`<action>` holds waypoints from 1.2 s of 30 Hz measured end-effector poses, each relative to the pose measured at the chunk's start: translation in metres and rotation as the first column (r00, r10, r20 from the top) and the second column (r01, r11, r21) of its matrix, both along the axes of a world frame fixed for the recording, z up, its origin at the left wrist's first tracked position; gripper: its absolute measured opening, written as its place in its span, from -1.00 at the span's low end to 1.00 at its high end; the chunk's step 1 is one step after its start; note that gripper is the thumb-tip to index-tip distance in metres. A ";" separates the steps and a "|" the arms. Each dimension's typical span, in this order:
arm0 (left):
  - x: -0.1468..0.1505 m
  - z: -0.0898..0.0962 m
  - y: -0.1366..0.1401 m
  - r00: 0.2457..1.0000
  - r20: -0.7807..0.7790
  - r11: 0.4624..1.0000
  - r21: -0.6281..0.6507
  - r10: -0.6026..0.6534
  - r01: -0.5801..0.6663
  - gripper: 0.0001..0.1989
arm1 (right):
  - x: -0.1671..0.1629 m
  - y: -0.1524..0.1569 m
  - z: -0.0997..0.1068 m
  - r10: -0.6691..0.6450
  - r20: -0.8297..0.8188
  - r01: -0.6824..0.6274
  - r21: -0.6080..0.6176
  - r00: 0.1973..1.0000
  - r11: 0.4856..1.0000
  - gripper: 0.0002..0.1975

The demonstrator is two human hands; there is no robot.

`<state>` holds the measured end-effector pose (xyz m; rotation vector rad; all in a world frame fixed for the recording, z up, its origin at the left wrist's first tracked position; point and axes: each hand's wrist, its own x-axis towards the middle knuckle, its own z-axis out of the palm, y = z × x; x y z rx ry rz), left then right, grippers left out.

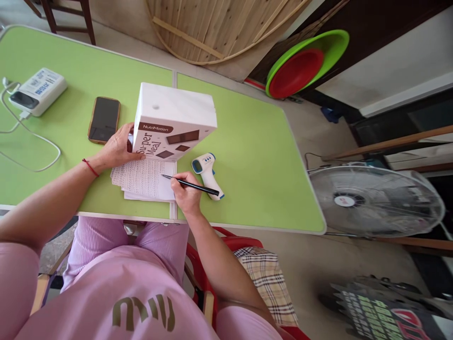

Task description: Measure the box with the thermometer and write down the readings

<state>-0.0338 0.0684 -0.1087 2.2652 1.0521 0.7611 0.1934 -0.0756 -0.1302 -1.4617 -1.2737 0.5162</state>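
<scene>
A white carton [177,106] printed "NutriMotion Super Meal" stands on the green table. My left hand [120,146] grips its lower left edge, thumb on the printed face and the other fingers partly hidden beside it. In front of the carton lies a stack of paper sheets [145,179] covered in handwriting. My right hand [186,191] holds a black pen [198,186] over the right part of the sheets, its tip pointing left; I cannot tell if the tip touches the paper. Just right of that hand is a white and blue infrared thermometer [208,175].
A smartphone [104,120] lies face up left of the carton. Farther left, a white device [38,91] trails a cable [46,140] over the green table [244,141]. Beyond the table's right end stands a fan [375,200]. Green and red basins [297,71] lean behind.
</scene>
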 end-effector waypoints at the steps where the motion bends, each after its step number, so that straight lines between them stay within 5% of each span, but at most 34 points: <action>1: 0.000 0.000 0.000 1.000 -0.001 1.000 -0.001 0.000 0.000 -0.07 | 0.000 0.000 0.000 0.002 0.009 -0.002 0.014 1.000 1.000 -0.88; 36: -0.001 -0.002 0.001 1.000 0.005 1.000 0.006 0.014 -0.014 -0.05 | 0.003 -0.001 -0.002 0.065 0.090 -0.063 -0.017 0.994 0.998 -0.83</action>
